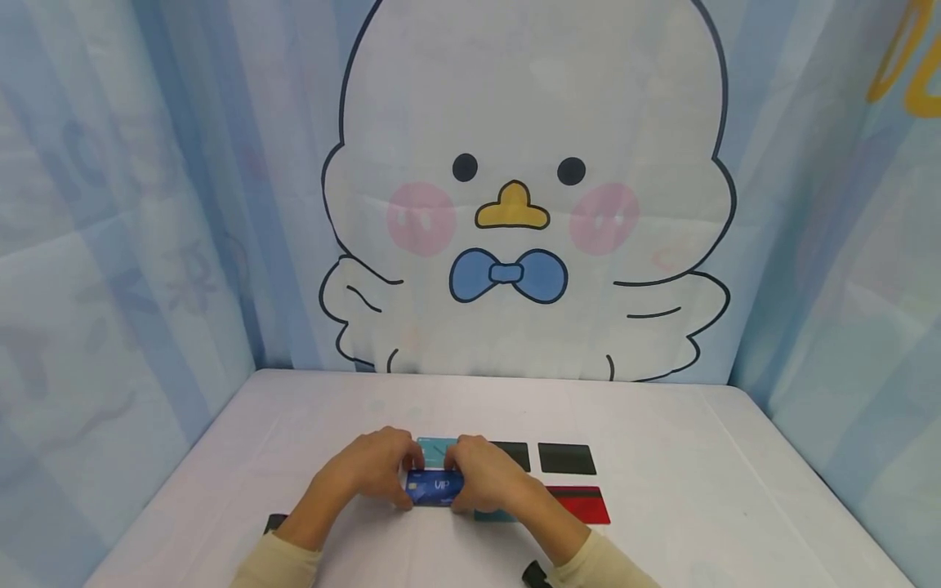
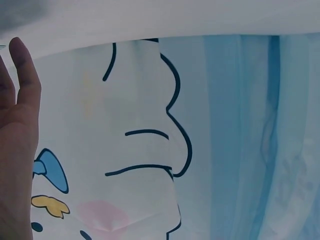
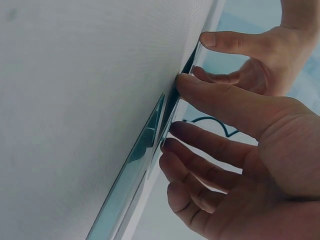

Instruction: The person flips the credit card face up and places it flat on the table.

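A dark blue card (image 1: 434,487) marked "VIP" lies on the white table between my two hands. My left hand (image 1: 375,465) pinches its left end, with the thumb at the near corner and a finger at the far one. My right hand (image 1: 487,474) grips the right end in the same way, thumb nearest. In the right wrist view, fingertips of the right hand (image 3: 235,145) and left hand (image 3: 260,55) meet the card's edge. The left wrist view shows only part of the left hand (image 2: 20,105); the card is out of sight there.
Just behind the blue card is a light blue card (image 1: 434,451). Two black cards (image 1: 567,459) lie to its right, one partly hidden by my right hand. A red card (image 1: 588,508) with a black stripe and a partly covered teal card (image 1: 494,516) lie nearer.
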Demonstrator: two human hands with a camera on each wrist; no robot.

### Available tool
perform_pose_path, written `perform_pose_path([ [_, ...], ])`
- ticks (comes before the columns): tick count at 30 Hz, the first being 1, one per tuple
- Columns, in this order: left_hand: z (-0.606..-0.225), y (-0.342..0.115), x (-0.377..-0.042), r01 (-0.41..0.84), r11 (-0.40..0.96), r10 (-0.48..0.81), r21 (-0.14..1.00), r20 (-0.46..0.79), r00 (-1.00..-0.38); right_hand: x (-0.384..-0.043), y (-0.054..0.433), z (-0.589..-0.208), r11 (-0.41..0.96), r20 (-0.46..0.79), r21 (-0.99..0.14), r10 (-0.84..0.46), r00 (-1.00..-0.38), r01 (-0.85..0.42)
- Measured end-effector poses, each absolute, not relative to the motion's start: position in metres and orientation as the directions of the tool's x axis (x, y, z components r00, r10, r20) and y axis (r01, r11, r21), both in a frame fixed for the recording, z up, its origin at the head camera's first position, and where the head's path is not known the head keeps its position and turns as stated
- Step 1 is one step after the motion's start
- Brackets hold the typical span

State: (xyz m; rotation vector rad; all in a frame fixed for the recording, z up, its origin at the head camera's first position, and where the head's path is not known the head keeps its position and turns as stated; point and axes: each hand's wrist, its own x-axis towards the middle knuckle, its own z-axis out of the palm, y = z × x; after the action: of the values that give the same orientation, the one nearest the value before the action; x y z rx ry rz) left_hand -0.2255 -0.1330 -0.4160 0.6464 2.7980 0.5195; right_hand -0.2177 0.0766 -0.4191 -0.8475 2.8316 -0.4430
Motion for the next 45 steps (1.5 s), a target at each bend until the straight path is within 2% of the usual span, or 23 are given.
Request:
perform_pose_path([
  [16, -0.416, -0.134, -0.225, 0.346, 0.845, 0.437, 0.408, -0.154, -0.886, -0.218, 0.077, -0.420, 0.801, -0.070, -0.329, -0.549, -0.833, -0.500],
  [23, -0.414, -0.130, -0.228, 0.372, 0.808, 0.469, 0.457, -0.117, -0.875, -0.220, 0.090, -0.412, 0.776, -0.072, -0.441, -0.531, -0.844, -0.451],
  [26, -0.411, -0.122, -0.235, 0.393, 0.799, 0.483, 0.454, -0.095, -0.871, -0.228, 0.101, -0.407, 0.751, -0.044, -0.478, -0.538, -0.841, -0.456],
  [33, -0.408, -0.092, -0.259, 0.437, 0.804, 0.497, 0.403, -0.054, -0.866, -0.248, 0.131, -0.394, 0.758, -0.005, -0.460, -0.523, -0.852, -0.462],
  [38, -0.411, -0.070, -0.274, 0.458, 0.801, 0.517, 0.386, -0.059, -0.854, -0.256, 0.150, -0.391, 0.780, -0.043, -0.438, -0.515, -0.856, -0.447],
  [45, -0.413, -0.047, -0.286, 0.448, 0.798, 0.521, 0.404, -0.088, -0.849, -0.265, 0.159, -0.395, 0.838, -0.117, -0.417, -0.433, -0.894, -0.351],
])
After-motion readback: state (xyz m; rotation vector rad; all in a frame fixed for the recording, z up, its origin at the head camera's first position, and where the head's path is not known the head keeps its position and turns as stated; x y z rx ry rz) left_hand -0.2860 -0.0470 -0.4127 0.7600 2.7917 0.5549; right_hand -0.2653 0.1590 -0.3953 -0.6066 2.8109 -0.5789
